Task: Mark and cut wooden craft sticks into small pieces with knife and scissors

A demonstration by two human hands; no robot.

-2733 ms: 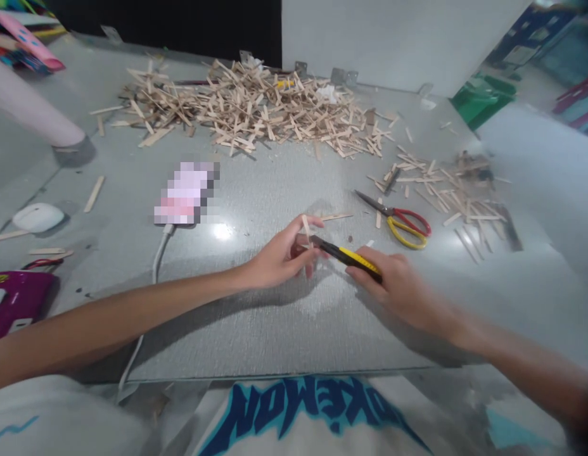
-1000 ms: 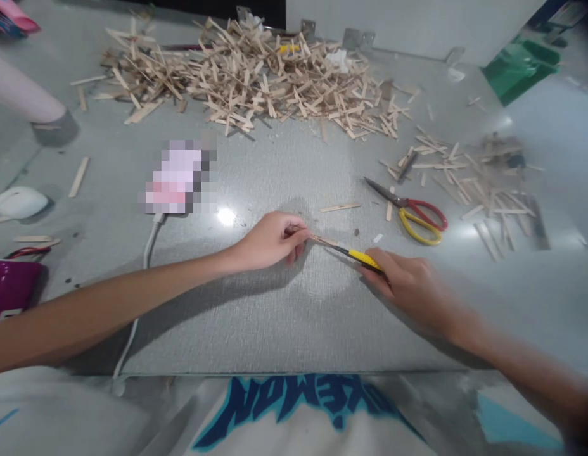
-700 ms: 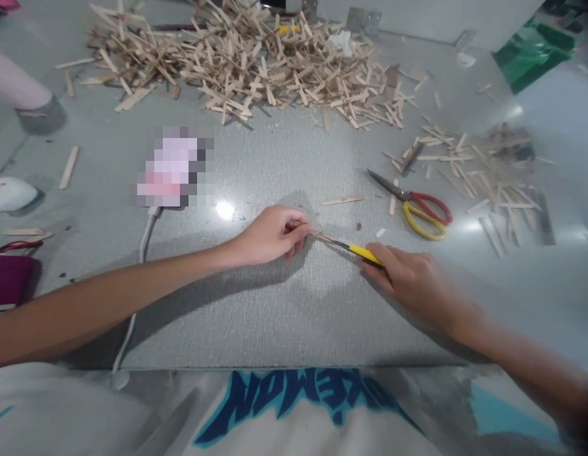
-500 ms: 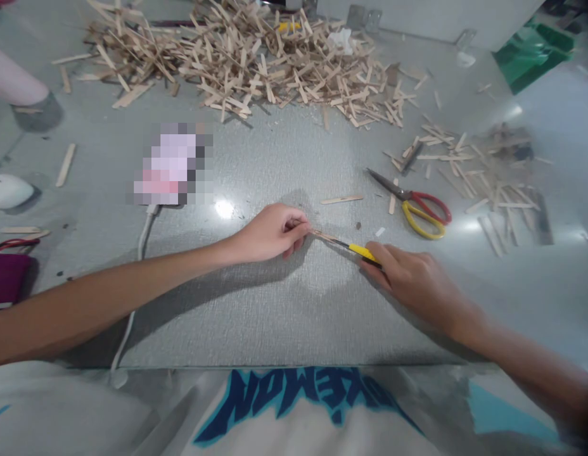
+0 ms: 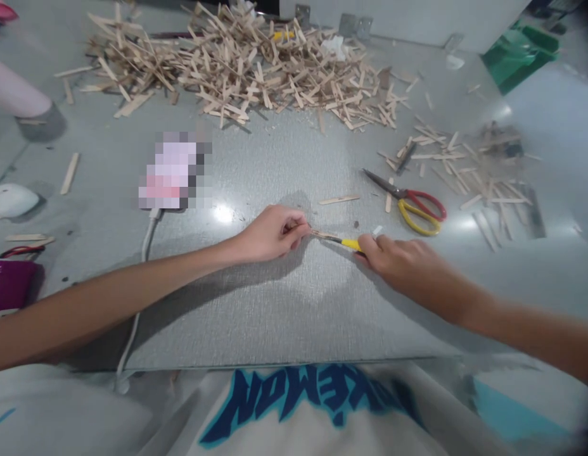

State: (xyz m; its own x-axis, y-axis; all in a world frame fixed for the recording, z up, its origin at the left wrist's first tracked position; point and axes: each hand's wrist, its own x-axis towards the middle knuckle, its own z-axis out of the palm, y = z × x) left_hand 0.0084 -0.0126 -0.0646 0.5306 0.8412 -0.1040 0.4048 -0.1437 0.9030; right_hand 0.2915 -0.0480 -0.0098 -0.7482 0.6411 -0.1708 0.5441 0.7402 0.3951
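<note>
Near the middle of the table, my left hand (image 5: 282,233) is closed in a pinch on a thin wooden stick (image 5: 321,232) that sticks out to the right. My right hand (image 5: 398,263) is wrapped round a yellow and black craft knife (image 5: 350,243). The knife's thin dark blade lies against or right beside the stick; I cannot tell the exact contact. A single flat wooden stick (image 5: 339,199) lies just beyond both hands. Scissors (image 5: 410,202) with one red and one yellow handle lie to the right, their blades pointing left and away.
Across the back spreads a big heap of wooden sticks (image 5: 256,69); loose pieces (image 5: 460,158) lie at right. A blurred-out phone (image 5: 168,171) with a white cable (image 5: 144,244) sits at left, near a white mouse (image 5: 12,200) and purple container (image 5: 11,285). A green bin (image 5: 517,57) stands back right.
My right hand and the craft knife have moved left toward my left hand, the knife now lying flatter along the stick. My left hand stays almost in place. The view has shifted slightly.
</note>
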